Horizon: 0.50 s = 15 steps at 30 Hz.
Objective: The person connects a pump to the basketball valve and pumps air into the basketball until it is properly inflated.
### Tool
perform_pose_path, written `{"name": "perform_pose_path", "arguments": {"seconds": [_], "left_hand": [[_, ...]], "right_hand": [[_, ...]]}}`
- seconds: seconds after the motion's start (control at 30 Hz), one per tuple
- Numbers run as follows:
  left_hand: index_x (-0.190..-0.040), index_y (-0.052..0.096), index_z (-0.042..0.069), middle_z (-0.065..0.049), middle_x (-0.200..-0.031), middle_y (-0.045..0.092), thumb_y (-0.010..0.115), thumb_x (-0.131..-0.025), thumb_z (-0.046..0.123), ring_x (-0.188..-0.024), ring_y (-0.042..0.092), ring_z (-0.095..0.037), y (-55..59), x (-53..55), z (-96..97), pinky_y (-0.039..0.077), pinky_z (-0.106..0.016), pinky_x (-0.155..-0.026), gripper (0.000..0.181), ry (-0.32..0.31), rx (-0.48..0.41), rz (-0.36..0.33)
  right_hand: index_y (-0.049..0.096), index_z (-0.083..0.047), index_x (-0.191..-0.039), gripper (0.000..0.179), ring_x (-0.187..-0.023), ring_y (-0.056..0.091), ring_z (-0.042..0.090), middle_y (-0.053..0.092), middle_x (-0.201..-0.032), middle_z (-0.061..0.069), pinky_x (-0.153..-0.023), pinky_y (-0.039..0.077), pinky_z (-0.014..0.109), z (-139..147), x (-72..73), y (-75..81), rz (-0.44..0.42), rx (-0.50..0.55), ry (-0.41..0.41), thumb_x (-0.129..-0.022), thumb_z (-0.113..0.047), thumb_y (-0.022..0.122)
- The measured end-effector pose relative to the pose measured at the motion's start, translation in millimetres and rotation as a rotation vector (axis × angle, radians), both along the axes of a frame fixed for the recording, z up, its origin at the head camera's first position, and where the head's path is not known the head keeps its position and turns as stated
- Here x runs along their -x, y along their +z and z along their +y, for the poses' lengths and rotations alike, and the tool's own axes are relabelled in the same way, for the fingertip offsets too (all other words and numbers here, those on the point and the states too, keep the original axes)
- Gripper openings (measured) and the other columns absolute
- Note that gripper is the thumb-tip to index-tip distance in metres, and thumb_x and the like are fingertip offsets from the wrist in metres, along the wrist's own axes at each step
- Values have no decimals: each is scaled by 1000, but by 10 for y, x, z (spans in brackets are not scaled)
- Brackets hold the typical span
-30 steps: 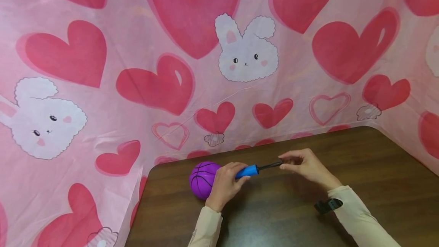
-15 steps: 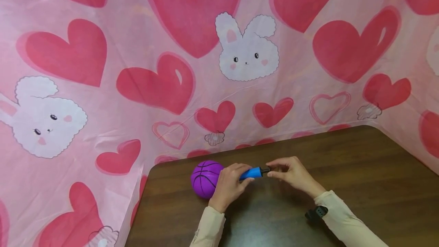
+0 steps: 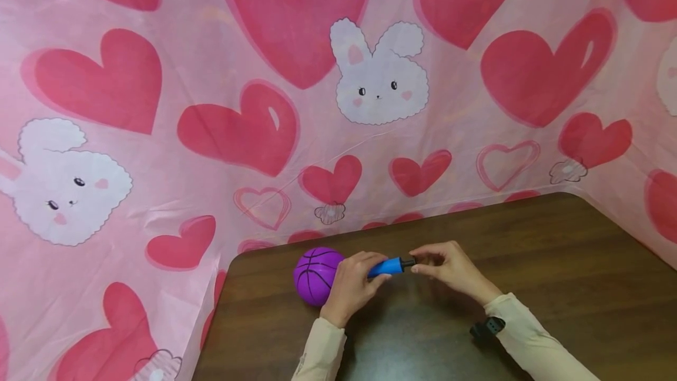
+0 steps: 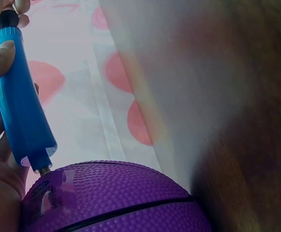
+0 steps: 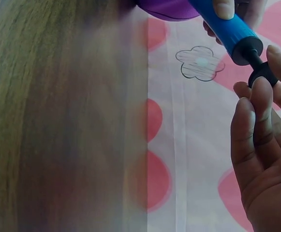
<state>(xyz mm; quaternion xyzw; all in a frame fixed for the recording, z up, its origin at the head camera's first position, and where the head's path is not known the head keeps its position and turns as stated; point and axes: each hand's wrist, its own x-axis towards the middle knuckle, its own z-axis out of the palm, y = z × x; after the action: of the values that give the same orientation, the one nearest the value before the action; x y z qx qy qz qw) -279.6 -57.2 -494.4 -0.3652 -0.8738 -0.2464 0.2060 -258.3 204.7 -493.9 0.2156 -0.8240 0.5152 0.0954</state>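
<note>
A small purple basketball (image 3: 316,276) with black lines sits on the table's left part. The left hand (image 3: 351,287) grips the barrel of a blue hand pump (image 3: 387,267) beside the ball. In the left wrist view, a short metal needle (image 4: 44,170) joins the pump's nozzle to the purple ball (image 4: 116,198); its tip is out of sight. The right hand (image 3: 451,268) pinches the pump's black handle (image 5: 263,75) between thumb and fingers. Only a short length of the black rod (image 5: 251,57) shows between barrel and handle.
The brown wooden table (image 3: 508,263) stretches to the right of the hands. Behind it and at its left hangs a pink cloth (image 3: 460,99) with hearts and rabbit faces. A black band (image 3: 488,328) sits at the right wrist.
The right hand has moved left toward the left hand, pushing the black rod most of the way into the blue barrel. Over the last half second the hands have hardly moved.
</note>
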Motion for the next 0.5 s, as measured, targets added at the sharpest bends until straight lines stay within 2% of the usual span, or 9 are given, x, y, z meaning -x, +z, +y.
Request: {"name": "perform_pose_path", "arguments": {"seconds": [0.2, 0.37, 0.5], "left_hand": [[-113, 78, 15, 3, -109, 80, 87, -86, 28, -97, 75, -12, -10, 0, -9, 62, -32, -86, 32, -7, -9, -15], [-113, 78, 15, 3, -108, 79, 87, -86, 28, -98, 75, -13, 16, 4, -21, 62, -31, -87, 32, -19, -20, 5], [-114, 78, 15, 2, -109, 79, 87, -87, 29, -99, 75, -13, 32, 15, -57, 62, -32, -87, 32, -12, -33, 11]], "right_hand": [[81, -11, -109, 26, -66, 58, 6, 78, -85, -3, -57, 52, 24, 12, -5, 25, 40, -36, -8, -84, -14, 87], [81, -14, -108, 26, -64, 57, 5, 77, -84, -5, -54, 51, 24, 62, 2, 61, 82, -67, -12, -83, -13, 88], [80, -16, -109, 27, -64, 56, 6, 77, -85, -7, -54, 52, 24, 144, 14, 92, 77, -75, -32, -83, -13, 88]]}}
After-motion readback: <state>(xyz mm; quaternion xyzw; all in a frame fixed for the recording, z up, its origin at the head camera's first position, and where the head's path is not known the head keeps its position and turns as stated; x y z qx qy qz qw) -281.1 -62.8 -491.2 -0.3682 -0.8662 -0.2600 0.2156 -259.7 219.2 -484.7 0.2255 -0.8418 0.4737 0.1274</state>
